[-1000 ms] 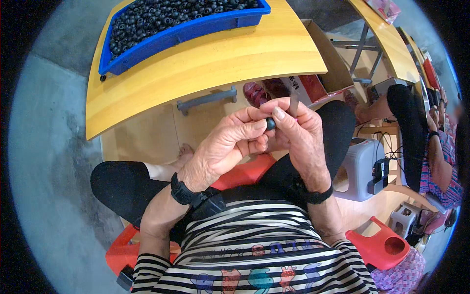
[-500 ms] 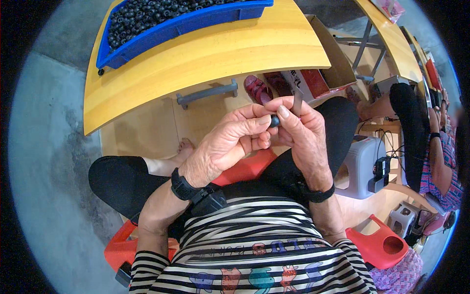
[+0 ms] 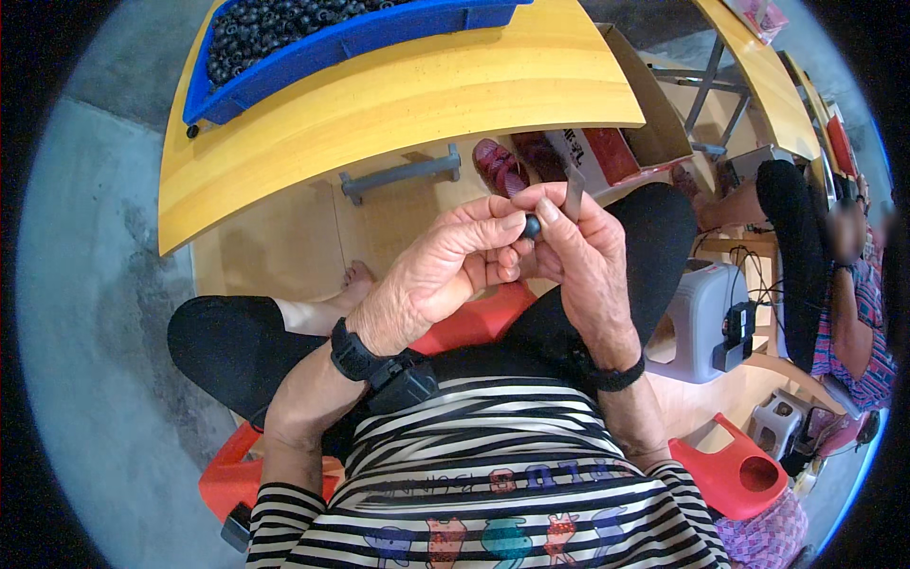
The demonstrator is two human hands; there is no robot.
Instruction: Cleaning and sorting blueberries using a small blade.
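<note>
From my remote seat I look down through the head camera onto a yellow table (image 3: 427, 100) with a curved-looking front edge, set over a tan floor (image 3: 265, 247). A grey-blue wall (image 3: 85, 313) fills the left side, and a second yellow table (image 3: 773, 85) runs off at the upper right. A person in a patterned top (image 3: 853, 351) sits over there.

Counting what I can: one blue tray (image 3: 455, 17) stands on the near table, holding too many black balls (image 3: 270, 38) to number. One loose black piece (image 3: 192, 131) lies just beside its lower left corner. Under the table I count one red sandal (image 3: 500, 169) with a darker shoe (image 3: 540, 156) next to it, and one open cardboard box (image 3: 654, 123). Two grey stools (image 3: 701, 327) show at the right, one larger and one smaller. Red plastic (image 3: 730, 465) appears in three places around the seated wearer; I cannot tell whether it is all one seat.

The single black ball (image 3: 531, 227) being handled is between the two hands, above the lap. I see the left hand (image 3: 427, 266) pinching it with thumb and fingers. The right hand (image 3: 595, 261) grasps one thin metal strip (image 3: 574, 194), pointing up, with its thumb against the ball. Each wrist wears one black band (image 3: 351, 351).
</note>
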